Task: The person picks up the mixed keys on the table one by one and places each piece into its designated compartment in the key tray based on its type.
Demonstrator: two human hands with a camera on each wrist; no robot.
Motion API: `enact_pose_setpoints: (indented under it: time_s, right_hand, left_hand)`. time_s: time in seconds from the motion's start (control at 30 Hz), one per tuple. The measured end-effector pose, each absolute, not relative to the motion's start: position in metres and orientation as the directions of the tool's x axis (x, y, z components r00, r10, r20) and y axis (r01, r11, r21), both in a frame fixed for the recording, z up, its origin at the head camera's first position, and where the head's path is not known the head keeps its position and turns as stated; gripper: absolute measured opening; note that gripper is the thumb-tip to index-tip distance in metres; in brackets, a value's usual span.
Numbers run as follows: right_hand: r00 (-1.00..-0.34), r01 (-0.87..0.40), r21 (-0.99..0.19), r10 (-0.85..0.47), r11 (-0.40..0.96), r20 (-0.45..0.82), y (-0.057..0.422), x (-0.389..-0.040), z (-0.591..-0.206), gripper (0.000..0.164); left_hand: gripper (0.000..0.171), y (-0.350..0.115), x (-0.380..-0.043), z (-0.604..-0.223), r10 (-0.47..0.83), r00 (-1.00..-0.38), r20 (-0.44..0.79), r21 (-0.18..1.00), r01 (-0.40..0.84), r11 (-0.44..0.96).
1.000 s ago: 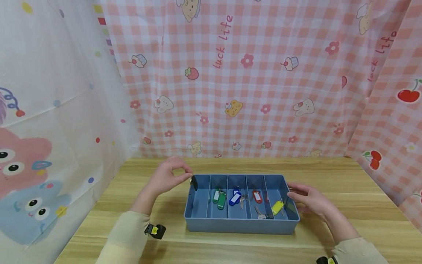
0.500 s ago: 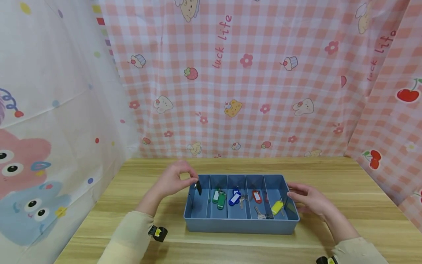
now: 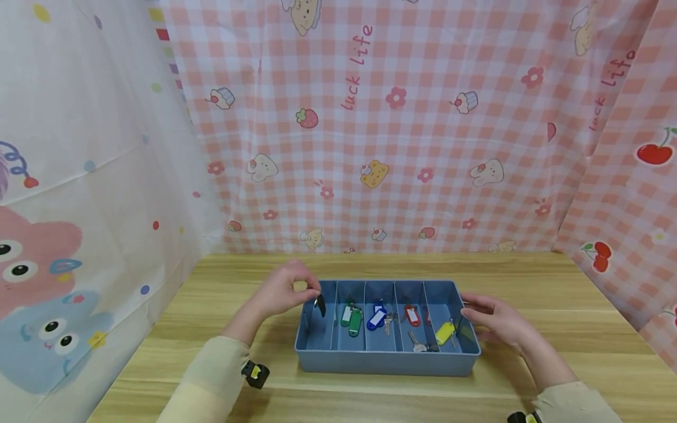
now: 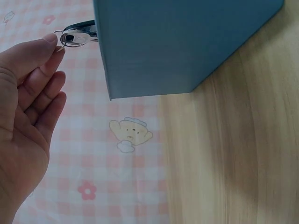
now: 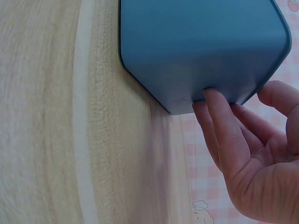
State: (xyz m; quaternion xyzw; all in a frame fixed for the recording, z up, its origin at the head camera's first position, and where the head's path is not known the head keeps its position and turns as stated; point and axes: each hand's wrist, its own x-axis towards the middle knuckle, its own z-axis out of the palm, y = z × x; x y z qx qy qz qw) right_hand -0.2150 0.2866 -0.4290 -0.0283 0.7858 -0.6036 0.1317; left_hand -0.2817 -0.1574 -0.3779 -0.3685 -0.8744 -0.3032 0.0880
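My left hand (image 3: 288,286) pinches a metal ring (image 4: 61,45) between thumb and forefinger. From it hang a key (image 4: 81,37) and a black key tag (image 3: 321,305), over the leftmost compartment of the blue-grey divided box (image 3: 388,362). In the left wrist view the box's end wall partly hides them. My right hand (image 3: 494,320) rests against the box's right end, fingers extended on the outer wall and thumb at the rim. Inside the box lie green tags (image 3: 355,322), blue tags (image 3: 376,318), a red tag (image 3: 412,315) and a yellow tag (image 3: 445,333), some with keys visible.
The box stands on a wood-grain table (image 3: 222,329), its thin dividers running front to back. A loose-looking key (image 3: 418,345) lies near the front wall. A pink checked cloth (image 3: 338,147) hangs behind, and a white patterned cloth (image 3: 132,223) hangs at the left.
My left hand has moved right and slightly down, carrying the key with the black tag from the box's left rim to over the leftmost compartment. My right hand has stayed put.
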Motion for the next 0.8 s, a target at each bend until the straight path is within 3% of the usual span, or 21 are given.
enact_pose_setpoints:
  time_s: [0.27, 0.8]
  right_hand:
    - [-0.963, 0.123, -0.954, -0.199, 0.273, -0.181, 0.2872, -0.2154, -0.4295, 0.066]
    - [-0.965, 0.122, -0.946, -0.188, 0.299, -0.184, 0.2867, -0.2165, -0.4283, 0.067]
  left_hand:
    - [0.005, -0.1576, -0.2838, -0.3826, 0.613, -0.710, 0.347, 0.459, 0.699, 0.549]
    - [0.006, -0.1628, -0.2782, -0.3852, 0.578, -0.700, 0.421, 0.408, 0.715, 0.568]
